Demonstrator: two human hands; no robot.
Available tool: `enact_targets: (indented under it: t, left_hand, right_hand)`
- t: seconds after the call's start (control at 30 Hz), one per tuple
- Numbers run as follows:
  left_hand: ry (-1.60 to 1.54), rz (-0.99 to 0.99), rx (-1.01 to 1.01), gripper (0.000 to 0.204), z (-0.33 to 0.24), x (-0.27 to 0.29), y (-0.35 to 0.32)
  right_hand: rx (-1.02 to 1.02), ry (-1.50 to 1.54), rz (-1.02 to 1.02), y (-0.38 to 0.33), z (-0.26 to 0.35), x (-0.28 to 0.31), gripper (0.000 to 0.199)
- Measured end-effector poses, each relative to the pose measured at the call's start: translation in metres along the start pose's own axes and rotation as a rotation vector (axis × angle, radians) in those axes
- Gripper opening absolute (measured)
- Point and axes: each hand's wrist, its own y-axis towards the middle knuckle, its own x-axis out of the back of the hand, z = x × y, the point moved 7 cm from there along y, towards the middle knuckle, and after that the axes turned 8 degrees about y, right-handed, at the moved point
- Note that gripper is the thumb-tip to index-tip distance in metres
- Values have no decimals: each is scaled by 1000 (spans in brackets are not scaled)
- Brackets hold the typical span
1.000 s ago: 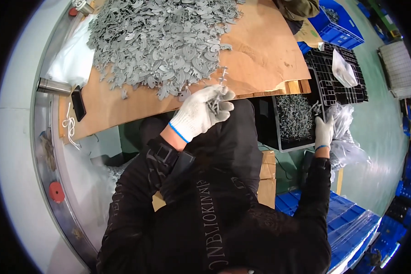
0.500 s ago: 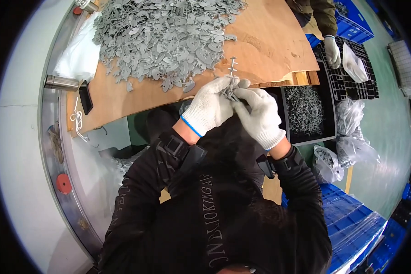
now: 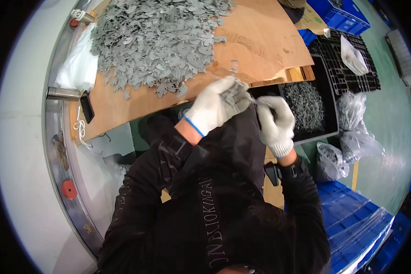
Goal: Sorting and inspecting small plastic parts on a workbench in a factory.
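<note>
Nearest the camera is the person's black long-sleeved top, a matte fabric, with both forearms rising toward the bench. The left hand (image 3: pixel 217 107), in a white knitted glove with a blue cuff band, is closed with its fingers pinching a small stack of flat grey metal pieces (image 3: pixel 234 95), from which a thin metal pin (image 3: pixel 234 68) stands upward. The right hand (image 3: pixel 275 123), in a matching white knitted glove, sits just beside the left; its fingers are pressed together on a slim grey part (image 3: pixel 259 101) that touches the stack. The held stack is above the near edge of the bench, in front of the chest.

Just beyond lies the bench surface, a brown cardboard sheet (image 3: pixel 260 41), smooth and curling at its edge. On it rests a broad heap of flat grey stamped pieces (image 3: pixel 155 39), rounded and irregular, dull in finish. To the right, below the bench edge, a black tray (image 3: pixel 326 116) holds fine grey parts. Farther right are crumpled clear plastic bags (image 3: pixel 354 128), a black lattice crate (image 3: pixel 347 73) and blue plastic crates (image 3: pixel 342 18).
</note>
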Motion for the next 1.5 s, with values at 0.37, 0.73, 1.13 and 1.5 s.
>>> enact_targets:
  t: [0.37,0.73,1.13,1.5]
  left_hand:
    - [1719,-12,-321,74,111,-193,147]
    - [1191,-92,-129,33,16,-66,108]
    - [1409,202,-412,49,118,-152,143]
    - [2138,688,-369,67,197,-184,201]
  right_hand:
    - [-597,122,-105,-141,-68,42,11]
    - [-686,349,-49,-125,-113,10,13]
    - [-791,253,-124,-163,-108,38,14]
    - [-802,410,-159,-167,-100,47,8]
